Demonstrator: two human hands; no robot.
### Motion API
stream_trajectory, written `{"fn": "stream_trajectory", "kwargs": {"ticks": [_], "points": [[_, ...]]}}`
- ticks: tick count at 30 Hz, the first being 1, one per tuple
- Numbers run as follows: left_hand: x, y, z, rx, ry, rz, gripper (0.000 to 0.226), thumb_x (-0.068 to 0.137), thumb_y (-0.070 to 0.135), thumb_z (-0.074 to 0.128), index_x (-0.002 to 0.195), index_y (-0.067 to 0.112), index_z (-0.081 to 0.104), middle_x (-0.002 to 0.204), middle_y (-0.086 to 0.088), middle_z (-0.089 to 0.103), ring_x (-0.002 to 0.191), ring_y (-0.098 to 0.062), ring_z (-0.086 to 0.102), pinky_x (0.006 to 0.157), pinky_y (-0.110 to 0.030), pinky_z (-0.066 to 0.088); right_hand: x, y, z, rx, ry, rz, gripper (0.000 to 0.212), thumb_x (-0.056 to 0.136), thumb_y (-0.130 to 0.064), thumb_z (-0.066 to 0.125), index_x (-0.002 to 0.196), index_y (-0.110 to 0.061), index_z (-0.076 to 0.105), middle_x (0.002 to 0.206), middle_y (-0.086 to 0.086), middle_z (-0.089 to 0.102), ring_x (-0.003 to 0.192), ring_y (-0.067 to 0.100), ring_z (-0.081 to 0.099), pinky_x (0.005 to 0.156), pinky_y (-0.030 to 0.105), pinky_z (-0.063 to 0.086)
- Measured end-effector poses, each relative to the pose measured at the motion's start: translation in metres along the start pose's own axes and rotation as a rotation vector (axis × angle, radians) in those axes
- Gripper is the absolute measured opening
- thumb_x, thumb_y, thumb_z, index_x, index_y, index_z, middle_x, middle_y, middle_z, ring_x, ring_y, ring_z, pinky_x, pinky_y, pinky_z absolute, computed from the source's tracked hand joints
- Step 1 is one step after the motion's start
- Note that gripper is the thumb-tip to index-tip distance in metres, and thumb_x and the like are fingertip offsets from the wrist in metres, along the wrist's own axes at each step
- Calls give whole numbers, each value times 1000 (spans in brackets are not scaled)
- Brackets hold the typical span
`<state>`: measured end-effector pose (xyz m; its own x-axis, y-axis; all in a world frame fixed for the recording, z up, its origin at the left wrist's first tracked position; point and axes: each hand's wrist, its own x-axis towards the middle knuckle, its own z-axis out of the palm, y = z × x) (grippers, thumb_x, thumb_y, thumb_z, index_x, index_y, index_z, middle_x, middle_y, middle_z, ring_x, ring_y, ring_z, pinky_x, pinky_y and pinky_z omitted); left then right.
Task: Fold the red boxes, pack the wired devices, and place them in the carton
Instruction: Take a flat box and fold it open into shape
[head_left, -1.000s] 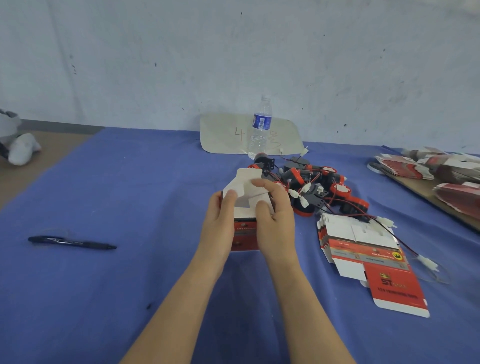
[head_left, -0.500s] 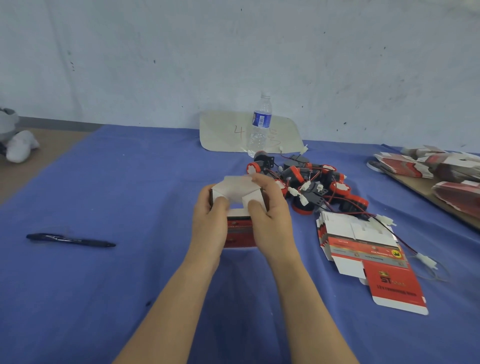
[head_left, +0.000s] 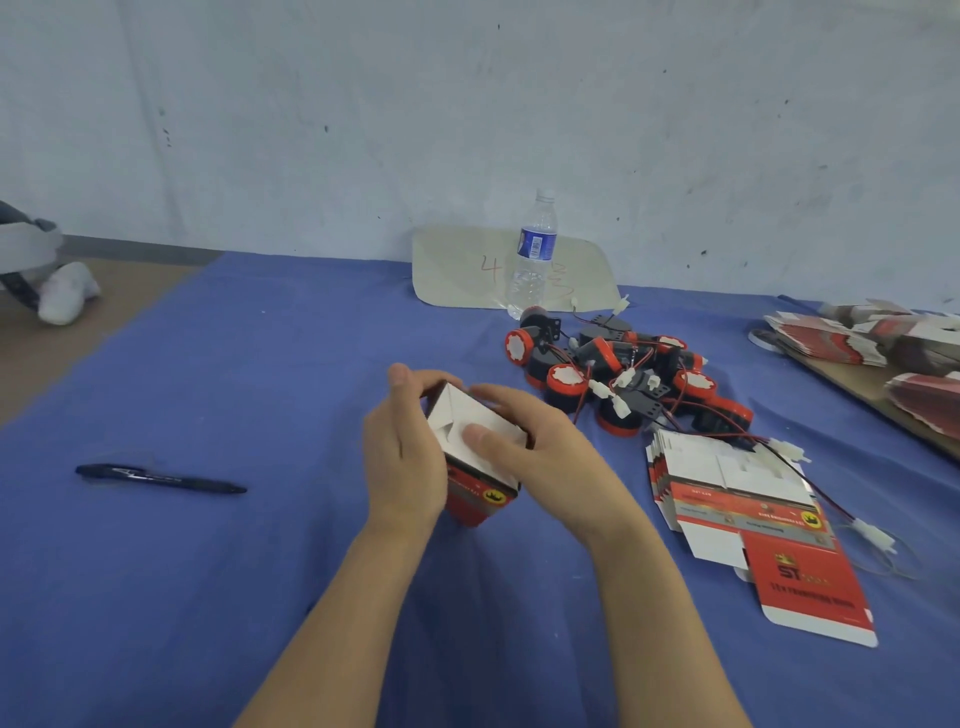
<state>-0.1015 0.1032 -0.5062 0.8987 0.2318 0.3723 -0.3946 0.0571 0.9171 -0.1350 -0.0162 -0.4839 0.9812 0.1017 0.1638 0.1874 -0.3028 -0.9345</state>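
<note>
A small red box (head_left: 480, 496) with white flaps stands on the blue cloth at the centre, turned at an angle. My left hand (head_left: 402, 452) grips its left side. My right hand (head_left: 540, 447) lies over the top, thumb pressing the white flaps down. To the right behind it is a heap of red-and-black wired devices (head_left: 618, 374) with white plugs. A stack of flat unfolded red boxes (head_left: 748, 509) lies right of my hands. No carton is in view.
A black pen (head_left: 161, 478) lies at the left. A water bottle (head_left: 535, 254) stands at the back on a pale card (head_left: 457, 270). More flat red boxes (head_left: 872, 338) are piled on a board at the far right. A loose wire with a plug (head_left: 878, 535) trails right.
The box has been turned from square-on to an angle and its white top flaps have been folded down flat. My right hand has moved over the top; the left has shifted to the side.
</note>
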Motion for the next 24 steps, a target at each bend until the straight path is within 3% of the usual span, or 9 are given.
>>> {"fn": "stream_trajectory", "kwargs": {"ticks": [5, 10, 17, 20, 22, 24], "points": [[-5, 2, 2, 40, -71, 88, 63, 85, 68, 18, 73, 28, 64, 74, 2, 67, 72, -22, 64, 71, -48, 53, -2, 0, -5, -117, 12, 10, 12, 91, -27, 63, 103, -28, 65, 90, -12, 69, 77, -1, 64, 63, 12, 50], [-7, 5, 1, 52, -82, 116, 62, 86, 67, 17, 74, 28, 65, 76, 2, 67, 74, -23, 64, 72, -50, 52, -1, 4, -7, -123, 23, -14, 9, 90, -27, 63, 100, -29, 64, 86, -14, 68, 72, -4, 61, 59, 10, 45], [-4, 3, 1, 40, -81, 164, 59, 88, 67, 18, 76, 34, 65, 81, 4, 68, 80, -21, 64, 75, -47, 52, 0, 5, -7, -10, 22, -18, 28, 100, -34, 46, 98, -18, 69, 84, -4, 65, 77, 7, 56, 72, 24, 45], [-4, 1, 1, 63, -42, 206, 53, 88, 66, 19, 82, 35, 62, 86, 6, 66, 85, -21, 62, 78, -47, 50, 3, 8, -2, 19, 127, 18, 27, 97, -44, 47, 95, -26, 67, 85, -15, 64, 76, 2, 57, 69, 17, 46], [-3, 0, 1, 113, 13, 288, 44, 92, 61, 20, 89, 37, 56, 93, 15, 62, 93, -15, 58, 85, -40, 48, 4, 11, 1, 74, 199, 89, 33, 91, -56, 47, 105, -31, 64, 98, -16, 65, 86, 4, 62, 77, 22, 52], [-3, -1, 2, 214, -2, 456, 43, 99, 56, 18, 98, 31, 54, 107, 25, 54, 110, -8, 50, 96, -26, 39, 5, 13, 1, 52, 229, 166, 53, 86, -70, 39, 104, -27, 63, 88, -16, 64, 72, 4, 64, 71, 25, 54]]}}
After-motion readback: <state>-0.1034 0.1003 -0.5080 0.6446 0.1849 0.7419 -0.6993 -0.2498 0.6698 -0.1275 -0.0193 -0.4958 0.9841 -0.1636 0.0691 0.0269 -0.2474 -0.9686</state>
